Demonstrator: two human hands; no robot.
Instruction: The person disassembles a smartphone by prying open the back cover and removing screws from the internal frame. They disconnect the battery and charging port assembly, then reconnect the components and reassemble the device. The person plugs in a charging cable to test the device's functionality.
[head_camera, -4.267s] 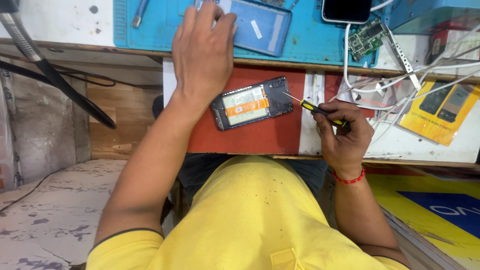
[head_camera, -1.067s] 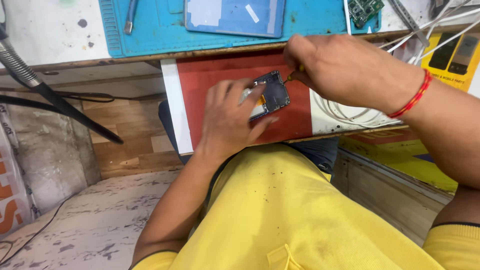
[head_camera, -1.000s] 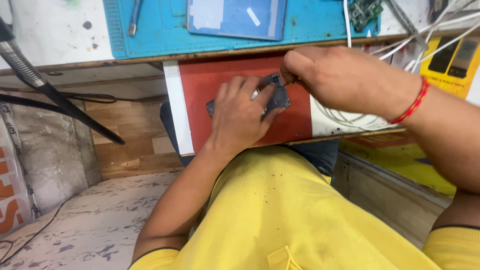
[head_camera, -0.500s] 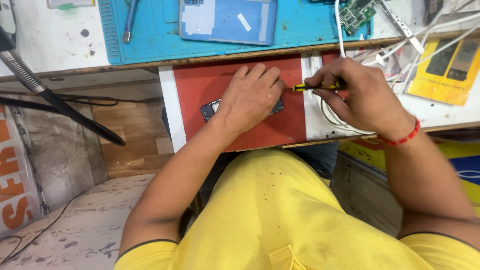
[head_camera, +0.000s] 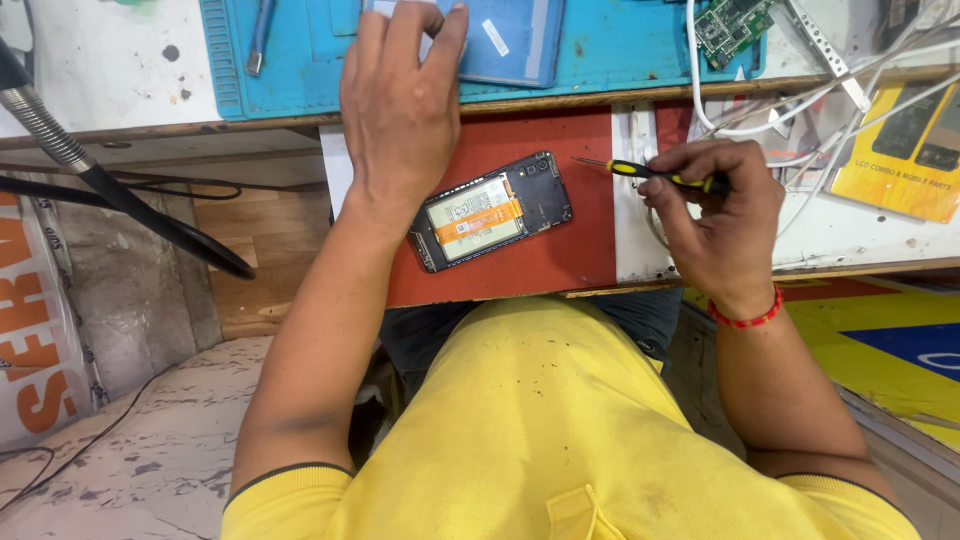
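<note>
Gripping slim yellow-black screwdriver (head_camera: 655, 173), right hand (head_camera: 715, 225); opened flat phone (head_camera: 490, 211) beside

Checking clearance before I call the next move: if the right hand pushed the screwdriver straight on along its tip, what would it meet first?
Likely the opened phone: the screwdriver in the right hand points left at its upper corner. Height above the red board is unclear.

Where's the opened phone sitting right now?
In the head view the opened phone lies back-up on the red board, just below the left hand and left of the screwdriver held by the right hand.
</note>
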